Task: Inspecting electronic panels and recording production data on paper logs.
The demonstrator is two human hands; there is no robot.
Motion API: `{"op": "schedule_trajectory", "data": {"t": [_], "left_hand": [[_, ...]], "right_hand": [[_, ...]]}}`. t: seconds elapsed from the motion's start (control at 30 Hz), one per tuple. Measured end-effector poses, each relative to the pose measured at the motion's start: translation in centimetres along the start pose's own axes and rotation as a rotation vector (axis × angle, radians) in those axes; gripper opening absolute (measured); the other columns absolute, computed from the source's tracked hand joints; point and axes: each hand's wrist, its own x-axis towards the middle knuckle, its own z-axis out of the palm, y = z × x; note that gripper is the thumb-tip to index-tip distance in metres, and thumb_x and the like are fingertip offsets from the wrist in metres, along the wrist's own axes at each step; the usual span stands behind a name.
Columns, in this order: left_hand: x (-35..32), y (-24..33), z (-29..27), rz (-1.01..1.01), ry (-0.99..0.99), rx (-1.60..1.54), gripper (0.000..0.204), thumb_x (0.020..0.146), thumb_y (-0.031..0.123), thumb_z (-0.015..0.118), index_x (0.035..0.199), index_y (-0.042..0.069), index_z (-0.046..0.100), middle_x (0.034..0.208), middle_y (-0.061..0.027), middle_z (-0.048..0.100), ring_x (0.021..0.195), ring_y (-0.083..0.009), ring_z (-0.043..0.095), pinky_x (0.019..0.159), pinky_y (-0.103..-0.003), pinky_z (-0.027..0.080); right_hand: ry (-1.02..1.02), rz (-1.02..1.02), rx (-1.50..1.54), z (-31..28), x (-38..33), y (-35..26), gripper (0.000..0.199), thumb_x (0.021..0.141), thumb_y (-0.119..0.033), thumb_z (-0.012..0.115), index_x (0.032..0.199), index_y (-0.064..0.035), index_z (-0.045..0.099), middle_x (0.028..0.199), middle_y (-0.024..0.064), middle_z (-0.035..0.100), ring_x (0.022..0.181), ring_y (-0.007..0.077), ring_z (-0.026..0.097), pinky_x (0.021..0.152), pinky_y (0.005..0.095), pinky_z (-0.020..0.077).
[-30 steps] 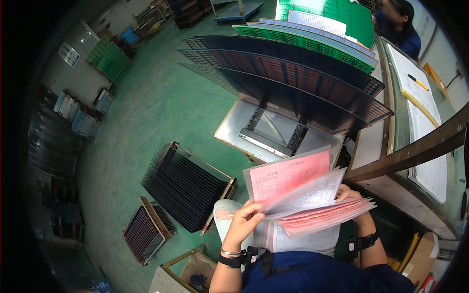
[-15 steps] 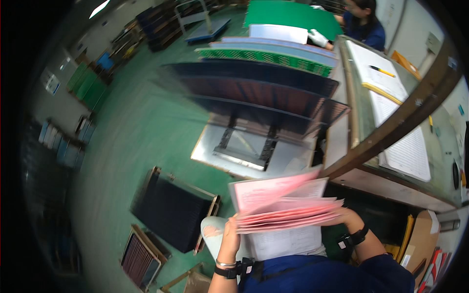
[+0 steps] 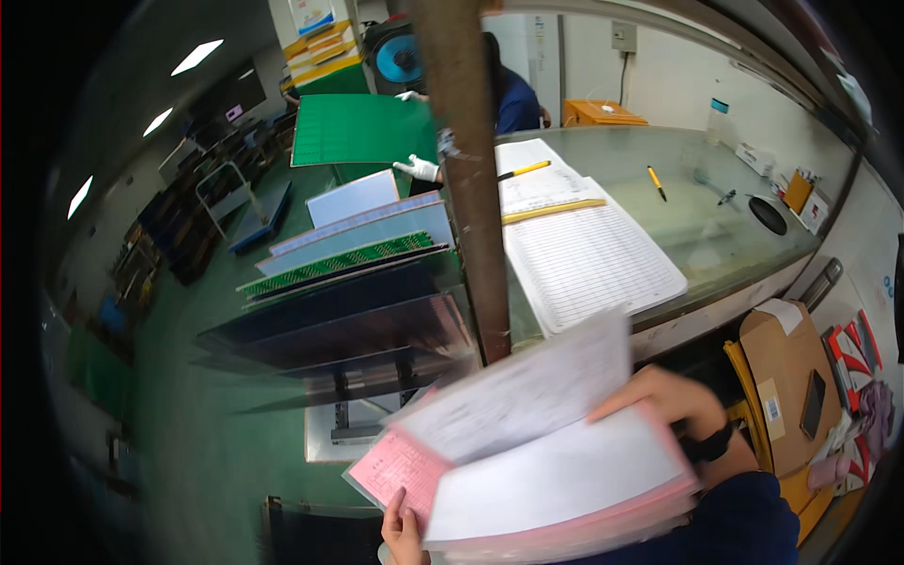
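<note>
A stack of pink and white paper forms (image 3: 551,480) lies spread open in front of me, low in the view. My left hand (image 3: 403,535) grips its left edge, the thumb resting on a pink form (image 3: 405,468). My right hand (image 3: 667,400) is closed on the upper right edge of the sheets, between a raised printed white sheet (image 3: 537,384) and the blank white page below it. The far edges of the papers are smeared by motion.
An upright brown metal post (image 3: 461,188) stands beyond the papers. On the glass-topped desk (image 3: 734,226) lie an open lined notebook (image 3: 603,259) and a yellow pen (image 3: 656,184). Upright panels (image 3: 339,315) stand at left. A co-worker's gloved hand (image 3: 417,168) holds a green panel (image 3: 363,129). Cardboard (image 3: 763,372) is at right.
The view has swung to the right, toward the desk. The papers, earlier held as a partly fanned stack between both hands, are now opened wide, showing large white pages.
</note>
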Motion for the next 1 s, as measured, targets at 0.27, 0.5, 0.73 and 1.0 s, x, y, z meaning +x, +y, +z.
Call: {"op": "schedule_trajectory", "data": {"t": [0.27, 0.5, 0.73, 1.0], "left_hand": [[-0.8, 2.2, 2.6, 0.158, -0.091, 0.369, 0.031, 0.090, 0.007, 0.047, 0.118, 0.004, 0.058, 0.084, -0.0025, 0.059, 0.063, -0.0075, 0.042, 0.057, -0.023, 0.039], [-0.2, 0.2, 1.4, 0.344, -0.078, 0.533, 0.029, 0.087, 0.005, 0.048, 0.115, 0.001, 0.058, 0.073, -0.0028, 0.054, 0.060, -0.0101, 0.042, 0.054, -0.025, 0.038], [-2.0, 2.8, 2.4, 0.195, -0.120, 0.427, 0.030, 0.083, 0.001, 0.045, 0.106, 0.001, 0.063, 0.084, -0.0077, 0.065, 0.071, -0.0149, 0.056, 0.067, -0.027, 0.045], [-2.5, 2.4, 0.9, 0.007, -0.019, 0.233, 0.019, 0.077, -0.003, 0.050, 0.081, -0.001, 0.068, 0.081, -0.0075, 0.066, 0.074, -0.0140, 0.058, 0.069, -0.025, 0.044]], "right_hand": [[1.219, -0.046, 0.112, -10.1, -12.5, 1.0, 0.039, 0.083, -0.011, 0.060, 0.118, 0.0046, 0.051, 0.113, 0.0140, 0.057, 0.099, 0.0217, 0.057, 0.086, 0.0314, 0.0466], [1.334, -0.204, 0.543, -22.3, -5.5, 3.8, 0.040, 0.084, -0.005, 0.056, 0.120, 0.0078, 0.046, 0.111, 0.0145, 0.057, 0.097, 0.0232, 0.059, 0.085, 0.0336, 0.0488], [1.508, -0.393, 0.874, -35.3, 3.0, 9.5, 0.034, 0.081, 0.008, 0.043, 0.115, 0.0105, 0.040, 0.116, 0.0208, 0.050, 0.104, 0.0355, 0.055, 0.087, 0.0467, 0.0515], [1.555, -0.401, 1.107, -38.8, 4.7, 15.7, 0.043, 0.077, 0.013, 0.033, 0.120, 0.0073, 0.036, 0.118, 0.0244, 0.045, 0.107, 0.0438, 0.049, 0.087, 0.0599, 0.0479]]}}
